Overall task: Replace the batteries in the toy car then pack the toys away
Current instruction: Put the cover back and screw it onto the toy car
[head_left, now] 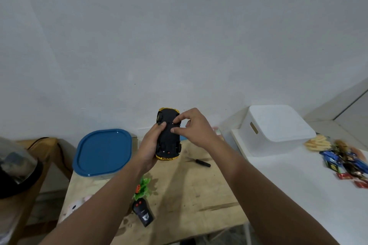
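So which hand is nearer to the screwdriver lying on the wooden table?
The right hand. It hovers just above and behind the screwdriver, fingers on the toy car's underside. The left hand holds the car farther left.

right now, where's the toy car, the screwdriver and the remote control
toy car (168, 137): head view, on its black underside, between the two hands
screwdriver (202, 162): head view, on its black handle, lying on the wooden table
remote control (143, 213): head view, on its black body, near the table's front edge
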Available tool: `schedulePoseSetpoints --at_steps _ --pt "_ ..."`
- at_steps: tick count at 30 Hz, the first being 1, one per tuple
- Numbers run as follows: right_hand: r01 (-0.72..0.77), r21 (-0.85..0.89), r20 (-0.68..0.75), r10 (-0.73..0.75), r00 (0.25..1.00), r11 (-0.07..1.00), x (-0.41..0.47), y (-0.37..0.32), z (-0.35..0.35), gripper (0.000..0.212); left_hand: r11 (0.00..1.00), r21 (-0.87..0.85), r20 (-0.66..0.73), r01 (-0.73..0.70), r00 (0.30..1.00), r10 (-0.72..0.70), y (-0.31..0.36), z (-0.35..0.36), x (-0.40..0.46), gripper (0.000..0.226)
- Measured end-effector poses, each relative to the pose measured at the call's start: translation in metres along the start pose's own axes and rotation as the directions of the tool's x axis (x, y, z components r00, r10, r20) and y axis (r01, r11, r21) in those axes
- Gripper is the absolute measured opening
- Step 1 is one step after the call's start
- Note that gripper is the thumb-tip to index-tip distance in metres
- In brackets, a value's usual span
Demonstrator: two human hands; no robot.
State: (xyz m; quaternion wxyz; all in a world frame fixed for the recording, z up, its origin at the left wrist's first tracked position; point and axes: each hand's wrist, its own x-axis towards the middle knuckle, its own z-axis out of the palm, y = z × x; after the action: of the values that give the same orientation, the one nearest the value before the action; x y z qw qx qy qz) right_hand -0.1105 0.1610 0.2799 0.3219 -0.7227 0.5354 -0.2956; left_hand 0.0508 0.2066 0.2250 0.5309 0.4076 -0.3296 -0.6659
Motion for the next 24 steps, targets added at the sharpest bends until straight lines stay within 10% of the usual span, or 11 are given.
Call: schedulePoseSetpoints --at_steps 24 --pt "-0.219 0.228 0.146 0.189 0.971 0.949 -0.009 0.0 -0.019 0.013 0.996 0.041 -0.009 0.084 0.996 -0.084 -0.007 0.012 -0.016 0.053"
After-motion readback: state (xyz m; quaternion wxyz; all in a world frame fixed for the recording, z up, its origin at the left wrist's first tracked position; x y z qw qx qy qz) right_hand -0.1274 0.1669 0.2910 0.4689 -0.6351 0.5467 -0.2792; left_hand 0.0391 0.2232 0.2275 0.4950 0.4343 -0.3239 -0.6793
